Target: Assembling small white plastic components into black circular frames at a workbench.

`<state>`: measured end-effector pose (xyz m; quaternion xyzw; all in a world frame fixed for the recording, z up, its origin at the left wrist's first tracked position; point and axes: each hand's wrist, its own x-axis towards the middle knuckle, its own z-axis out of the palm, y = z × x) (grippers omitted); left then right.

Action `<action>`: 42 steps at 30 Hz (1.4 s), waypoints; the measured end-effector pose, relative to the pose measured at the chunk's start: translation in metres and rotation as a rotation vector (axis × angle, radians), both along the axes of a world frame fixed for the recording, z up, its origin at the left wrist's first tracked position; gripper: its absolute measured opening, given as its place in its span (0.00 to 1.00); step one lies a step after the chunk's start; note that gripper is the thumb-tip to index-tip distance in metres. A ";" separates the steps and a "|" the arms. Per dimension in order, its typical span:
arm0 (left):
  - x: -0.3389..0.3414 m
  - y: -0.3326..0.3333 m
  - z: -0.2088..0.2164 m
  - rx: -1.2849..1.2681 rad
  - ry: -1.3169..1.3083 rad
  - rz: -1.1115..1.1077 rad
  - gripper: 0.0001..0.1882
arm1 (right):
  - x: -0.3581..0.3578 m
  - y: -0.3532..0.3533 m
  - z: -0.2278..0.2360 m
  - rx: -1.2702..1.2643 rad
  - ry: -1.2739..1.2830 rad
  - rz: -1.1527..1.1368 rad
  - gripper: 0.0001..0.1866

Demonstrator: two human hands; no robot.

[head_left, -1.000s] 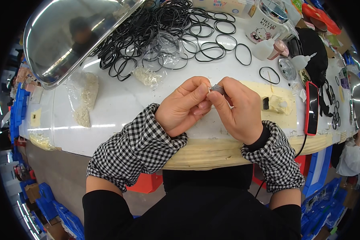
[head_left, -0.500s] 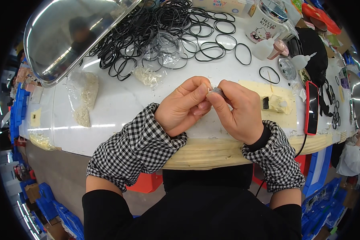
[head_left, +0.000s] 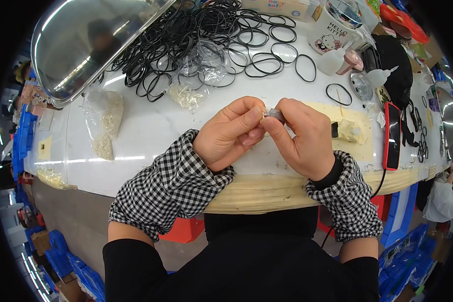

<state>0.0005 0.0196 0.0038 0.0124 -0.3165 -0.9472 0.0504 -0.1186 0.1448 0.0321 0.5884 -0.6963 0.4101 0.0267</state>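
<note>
My left hand [head_left: 235, 132] pinches a tiny whitish piece [head_left: 265, 113] between thumb and forefinger; the fingers hide most of it. Closed around a small grey metal tool [head_left: 275, 115] is my right hand [head_left: 303, 136], its tip meeting the whitish piece. I cannot make out the tool's exact kind. Both hands are raised over the near part of the white table [head_left: 151, 136]. Ahead of them lie a clear bag of small off-white pieces [head_left: 186, 95] and a heap of black rubber rings [head_left: 201, 25]. Another bag of such pieces [head_left: 108, 121] rests to the left.
A large shiny metal tray [head_left: 80, 45] leans at the far left. On the right are a red-edged phone [head_left: 391, 136] with a cable, yellow tape [head_left: 347, 131] with a dark block, a white cup [head_left: 332, 32] and squeeze bottles [head_left: 380, 76]. Tan padding [head_left: 261, 194] covers the table's front edge.
My right hand has shifted very slightly to the right, and more of the grey metal tool shows between its fingers. My left hand stays nearly still.
</note>
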 end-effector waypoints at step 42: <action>-0.002 -0.027 0.002 0.115 -0.282 0.385 0.10 | 0.006 0.001 -0.015 0.373 -0.017 0.158 0.08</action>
